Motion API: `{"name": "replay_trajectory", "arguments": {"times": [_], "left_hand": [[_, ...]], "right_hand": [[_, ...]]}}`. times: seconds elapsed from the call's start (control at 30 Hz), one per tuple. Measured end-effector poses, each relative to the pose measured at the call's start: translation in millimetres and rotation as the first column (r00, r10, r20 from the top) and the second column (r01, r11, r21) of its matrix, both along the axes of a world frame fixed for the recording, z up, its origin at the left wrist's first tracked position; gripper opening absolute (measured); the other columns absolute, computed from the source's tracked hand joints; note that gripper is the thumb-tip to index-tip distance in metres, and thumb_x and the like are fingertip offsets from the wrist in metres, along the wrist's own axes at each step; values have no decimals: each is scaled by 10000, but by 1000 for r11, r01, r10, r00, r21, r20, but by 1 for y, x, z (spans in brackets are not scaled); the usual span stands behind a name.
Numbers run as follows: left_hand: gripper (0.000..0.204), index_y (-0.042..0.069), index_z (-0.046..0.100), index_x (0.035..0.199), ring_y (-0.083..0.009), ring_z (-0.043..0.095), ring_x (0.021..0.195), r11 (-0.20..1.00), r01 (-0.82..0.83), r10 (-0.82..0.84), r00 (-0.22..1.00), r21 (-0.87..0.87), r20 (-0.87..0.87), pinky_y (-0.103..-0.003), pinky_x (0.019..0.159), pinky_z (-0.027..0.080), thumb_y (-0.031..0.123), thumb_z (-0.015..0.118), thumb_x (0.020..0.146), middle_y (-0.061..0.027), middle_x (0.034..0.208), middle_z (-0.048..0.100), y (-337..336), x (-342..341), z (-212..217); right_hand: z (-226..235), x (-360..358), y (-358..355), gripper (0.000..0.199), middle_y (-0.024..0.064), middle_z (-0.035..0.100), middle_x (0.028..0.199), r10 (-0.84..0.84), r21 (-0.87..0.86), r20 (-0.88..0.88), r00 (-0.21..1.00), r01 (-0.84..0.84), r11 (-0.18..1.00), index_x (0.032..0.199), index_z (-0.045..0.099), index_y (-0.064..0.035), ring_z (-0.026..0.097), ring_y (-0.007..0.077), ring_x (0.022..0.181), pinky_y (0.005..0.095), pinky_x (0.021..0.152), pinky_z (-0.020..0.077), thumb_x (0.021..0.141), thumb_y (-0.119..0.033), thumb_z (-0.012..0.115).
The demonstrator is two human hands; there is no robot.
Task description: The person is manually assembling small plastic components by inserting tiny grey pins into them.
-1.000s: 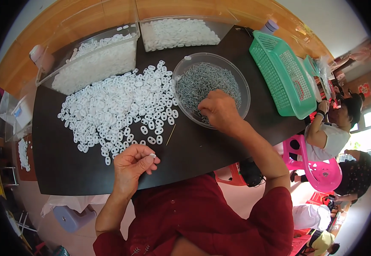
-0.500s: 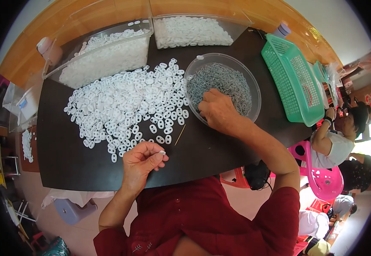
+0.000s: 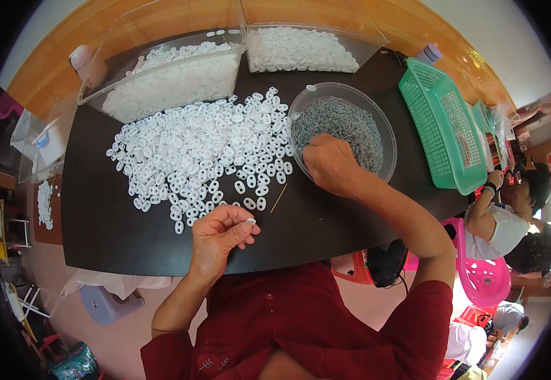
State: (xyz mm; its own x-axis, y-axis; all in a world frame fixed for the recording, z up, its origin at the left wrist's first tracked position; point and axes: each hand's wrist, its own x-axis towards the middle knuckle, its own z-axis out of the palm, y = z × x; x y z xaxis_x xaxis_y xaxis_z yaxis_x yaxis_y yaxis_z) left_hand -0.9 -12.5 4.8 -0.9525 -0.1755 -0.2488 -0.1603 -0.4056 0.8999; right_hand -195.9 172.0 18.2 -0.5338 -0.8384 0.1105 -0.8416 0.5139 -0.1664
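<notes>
My left hand (image 3: 215,239) is closed near the table's front edge, with a small white two-hole plastic piece (image 3: 250,221) pinched between thumb and forefinger. Over the near-left part of a round clear bowl (image 3: 390,152), my right hand (image 3: 333,163) dips with its fingers drawn together. Grey metal screws (image 3: 345,120) fill this bowl. The right fingertips are hidden, so whatever they grip does not show. A wide heap of similar white oval pieces (image 3: 193,142) spreads left of the bowl. Between the heap and the bowl's near side lies a thin brownish stick (image 3: 278,197).
Two clear bins (image 3: 180,104) (image 3: 304,50) of white pieces stand at the back of the dark table (image 3: 117,244). On the right sits a green perforated basket (image 3: 443,126). A pink bottle (image 3: 88,66) is behind the left bin. Another person (image 3: 500,215) is at the far right.
The whole view has shifted slightly, moving the scene to the right in the picture. My right hand stays at the bowl, and my left hand keeps its pinch on the white piece.
</notes>
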Motion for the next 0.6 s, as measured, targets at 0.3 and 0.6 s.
{"name": "replay_trajectory", "arguments": {"times": [0.3, 0.6], "left_hand": [[63, -25, 605, 879, -128, 592, 579, 998, -68, 68, 998, -13, 18, -218, 514, 450, 21, 617, 837, -129, 758, 657, -2, 4, -1], [66, -23, 604, 880, -128, 594, 577, 998, -47, 49, 998, -37, 48, -216, 512, 449, 25, 619, 837, -132, 751, 658, 3, -1, 0]], "right_hand": [[3, -4, 26, 153, 74, 537, 711, -7, -156, -18, 1000, 4, 988, 788, 665, -95, 556, 282, 755, 401, 625, 455, 655, -19, 676], [-7, -7, 28, 116, 54, 534, 721, 44, -294, -6, 999, -44, 955, 760, 659, -94, 547, 260, 743, 381, 621, 457, 657, -69, 706]]}}
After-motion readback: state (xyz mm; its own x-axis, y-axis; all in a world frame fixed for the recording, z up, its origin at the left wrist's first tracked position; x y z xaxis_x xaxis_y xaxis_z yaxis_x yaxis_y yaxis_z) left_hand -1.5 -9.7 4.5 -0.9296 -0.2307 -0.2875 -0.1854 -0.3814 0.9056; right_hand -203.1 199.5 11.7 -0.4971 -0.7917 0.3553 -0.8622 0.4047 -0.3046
